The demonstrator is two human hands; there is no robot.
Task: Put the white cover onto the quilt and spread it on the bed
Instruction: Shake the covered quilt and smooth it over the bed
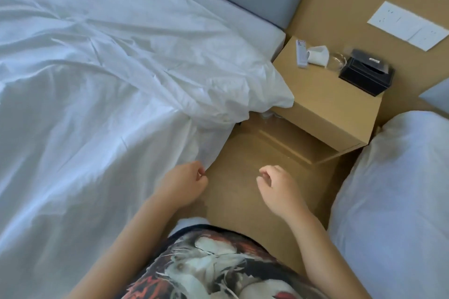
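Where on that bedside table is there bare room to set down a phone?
The front half of the bedside table top is bare, between the quilt corner draped over its left edge and its right edge. The back is crowded: remote, white cup, glass and black box in a row. The floor in front of the table is bare too.

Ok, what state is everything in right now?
Cover: rumpled, spread over the bed, edge hanging off its side.
Left hand: fingers curled at the cover's edge, grip unclear.
Right hand: loosely curled, holding nothing.
Tissue box: upright on the nightstand.
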